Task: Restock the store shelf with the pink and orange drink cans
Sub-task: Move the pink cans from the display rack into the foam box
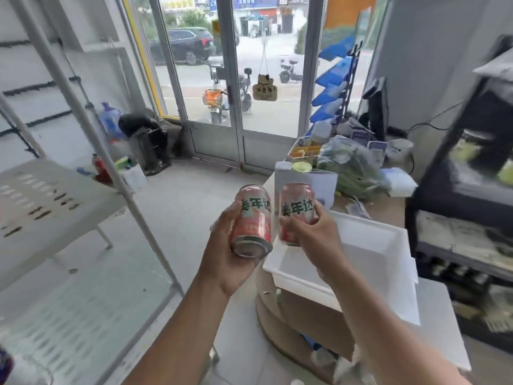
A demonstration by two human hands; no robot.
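Note:
My left hand (222, 254) grips a pink and orange drink can (253, 218), tilted with its bottom toward me. My right hand (313, 237) grips a second pink and orange can (296, 207), held upright beside the first. The two cans hang close together in mid air, above the left rim of a white foam box (383, 234). A white metal store shelf (47, 201) with perforated boards stands at the left, its near boards bare where I can see them.
The foam box sits on a cardboard-coloured counter (305, 309) with a bag of greens (352, 165) behind it. A dark shelf unit (469, 190) stands at the right. Glass doors (236, 79) lie ahead, with a water jug (109, 118) and clutter on the floor.

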